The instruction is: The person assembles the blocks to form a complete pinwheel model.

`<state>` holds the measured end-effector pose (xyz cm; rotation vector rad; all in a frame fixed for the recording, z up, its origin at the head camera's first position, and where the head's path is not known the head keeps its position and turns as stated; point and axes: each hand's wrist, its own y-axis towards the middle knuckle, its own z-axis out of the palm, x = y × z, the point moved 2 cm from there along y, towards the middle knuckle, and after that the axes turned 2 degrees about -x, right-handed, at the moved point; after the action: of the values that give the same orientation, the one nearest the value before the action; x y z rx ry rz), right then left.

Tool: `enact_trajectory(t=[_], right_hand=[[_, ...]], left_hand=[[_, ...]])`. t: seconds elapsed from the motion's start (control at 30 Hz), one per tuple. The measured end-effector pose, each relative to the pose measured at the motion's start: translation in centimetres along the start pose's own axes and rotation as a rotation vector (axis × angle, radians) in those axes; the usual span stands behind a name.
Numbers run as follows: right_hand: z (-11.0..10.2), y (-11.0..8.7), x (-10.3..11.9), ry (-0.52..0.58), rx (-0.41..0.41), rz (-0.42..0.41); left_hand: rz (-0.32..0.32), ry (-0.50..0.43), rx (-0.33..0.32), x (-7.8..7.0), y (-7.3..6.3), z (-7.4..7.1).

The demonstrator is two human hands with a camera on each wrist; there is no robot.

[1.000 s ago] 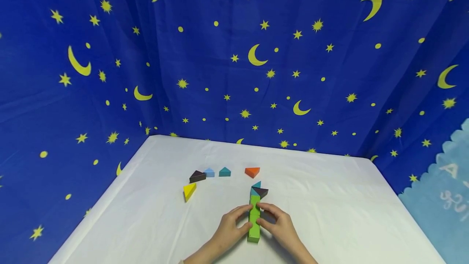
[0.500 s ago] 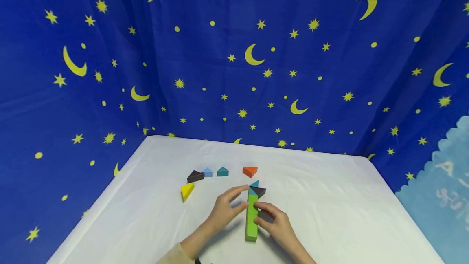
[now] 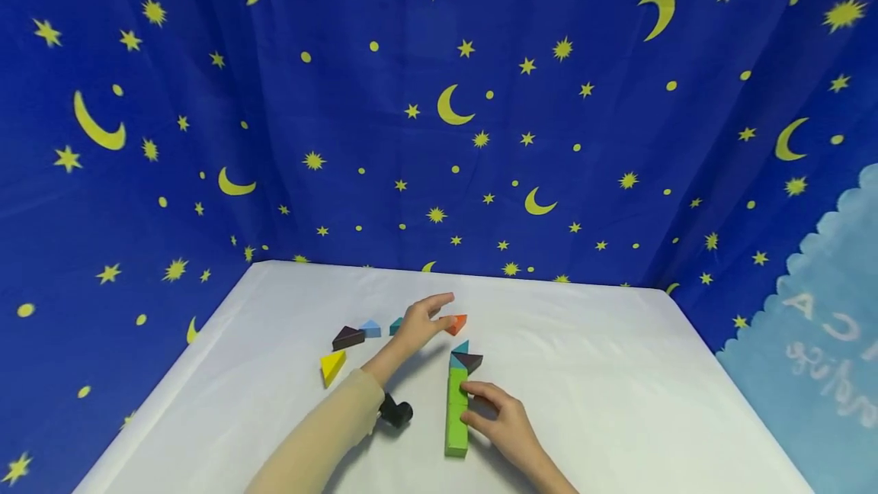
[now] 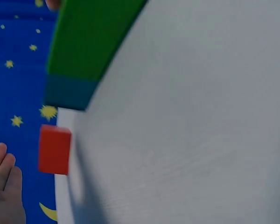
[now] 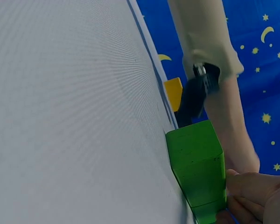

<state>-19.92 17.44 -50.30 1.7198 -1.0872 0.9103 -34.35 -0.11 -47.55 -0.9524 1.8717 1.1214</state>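
In the head view, my left hand [image 3: 420, 322] reaches over the far part of the table, fingers extended, thumb right at an orange triangular block [image 3: 458, 324]. That block stands apart from the fingers [image 4: 2, 170] in the left wrist view. My right hand [image 3: 504, 419] touches the right side of a row of green blocks [image 3: 456, 414] with thumb and index fingertips. At the row's far end are blue triangular blocks [image 3: 458, 357] and a dark triangular block [image 3: 469, 362]. The green row's near end [image 5: 196, 144] shows in the right wrist view beside the right fingers.
Left of the left forearm lie a yellow triangular block [image 3: 332, 367], a dark brown one [image 3: 348, 338] and a light blue one [image 3: 370, 328]. A teal block [image 3: 395, 325] is partly behind the left hand. A black wrist camera [image 3: 395, 411] hangs below the left sleeve. Blue star-patterned cloth [image 3: 411, 136] encloses the white table [image 3: 583, 372].
My left hand has left the green blocks and moved forward to the orange block. The right hand stays at the green row's side. The head view has shifted slightly.
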Motion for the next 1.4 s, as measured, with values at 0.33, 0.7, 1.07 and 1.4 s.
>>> enact_trajectory(t=[0.33,0.7,1.07,1.4], right_hand=[[0.1,0.0,0.4,-0.025,0.010,0.019],[-0.1,-0.2,4.4,-0.017,0.031,0.061],[0.1,0.3,0.5,-0.043,0.018,0.043],[0.1,0.0,-0.2,-0.031,0.029,0.090]], left_hand=[[-0.077,0.051,0.056,2.2,1.1,1.6],[-0.095,0.157,0.028,2.3,1.2,2.4],[-0.114,0.037,0.084,2.1,1.2,2.0],[-0.024,0.147,0.163,1.9,1.1,2.3]])
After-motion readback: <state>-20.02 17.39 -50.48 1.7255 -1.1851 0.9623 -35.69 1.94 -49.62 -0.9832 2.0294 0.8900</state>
